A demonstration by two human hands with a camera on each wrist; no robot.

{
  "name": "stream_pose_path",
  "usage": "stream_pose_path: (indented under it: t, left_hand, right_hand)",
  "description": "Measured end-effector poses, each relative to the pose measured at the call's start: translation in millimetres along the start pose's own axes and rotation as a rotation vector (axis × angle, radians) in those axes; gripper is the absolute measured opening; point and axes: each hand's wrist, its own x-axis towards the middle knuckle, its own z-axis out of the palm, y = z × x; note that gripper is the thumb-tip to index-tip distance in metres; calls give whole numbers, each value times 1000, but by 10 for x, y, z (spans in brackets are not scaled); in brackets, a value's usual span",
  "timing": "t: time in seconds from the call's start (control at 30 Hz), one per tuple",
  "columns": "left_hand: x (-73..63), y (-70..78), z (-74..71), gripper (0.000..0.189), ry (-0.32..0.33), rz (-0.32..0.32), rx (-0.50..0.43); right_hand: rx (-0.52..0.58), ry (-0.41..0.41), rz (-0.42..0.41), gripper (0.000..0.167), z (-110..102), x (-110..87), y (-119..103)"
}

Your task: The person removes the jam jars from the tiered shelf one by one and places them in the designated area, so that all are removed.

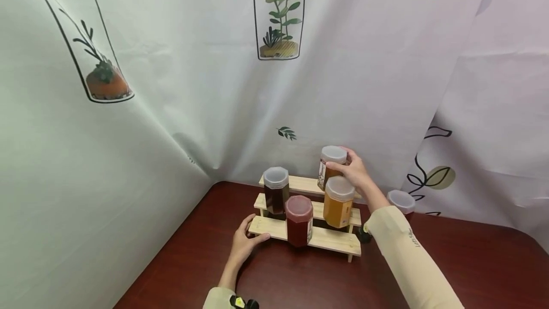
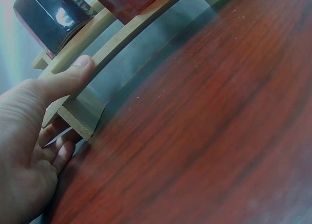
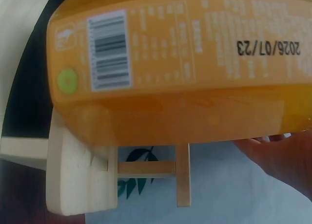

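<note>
In the head view, my right hand (image 1: pixel 357 173) grips a white-lidded jar of brown contents (image 1: pixel 324 171) at the right end of the top step of a three-step wooden stand (image 1: pixel 269 227). My left hand (image 1: pixel 242 244) holds the left end of the bottom step, thumb on the board's front and fingers round the end beside the leg. A dark jar (image 1: pixel 276 197) and an orange-yellow jar (image 1: pixel 338 209) stand on the middle step. A red jar (image 1: pixel 298 225) stands on the bottom step. The orange-yellow jar covers most of the right wrist view, hiding the held jar.
Another lidded jar (image 1: pixel 401 200) stands right of the stand, partly hidden by my right sleeve (image 1: pixel 407 247). A dark red wooden table (image 1: pixel 309 280) lies under everything. Close behind the stand hangs a pale printed cloth (image 1: pixel 240 123).
</note>
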Motion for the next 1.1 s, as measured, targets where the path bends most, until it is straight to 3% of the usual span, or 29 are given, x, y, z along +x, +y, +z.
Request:
stream_pose_path:
  t: [0.37,0.57,0.77,1.1]
  left_hand:
    - [18,13,52,81,12,-7,-18]
    - [11,-11,31,82,17,-14,-6]
    - [-49,-14,-51,82,35,-16,40]
    - [-14,-15,-15,84,14,-30,28]
  right_hand:
    - [110,193,-119,82,-302,-99,-300]
    - [180,287,-106,81,-527,-221,-449]
    - [286,356,-70,80,-765,-445,-377]
    - [278,503,-83,76,-1233,-945,-187]
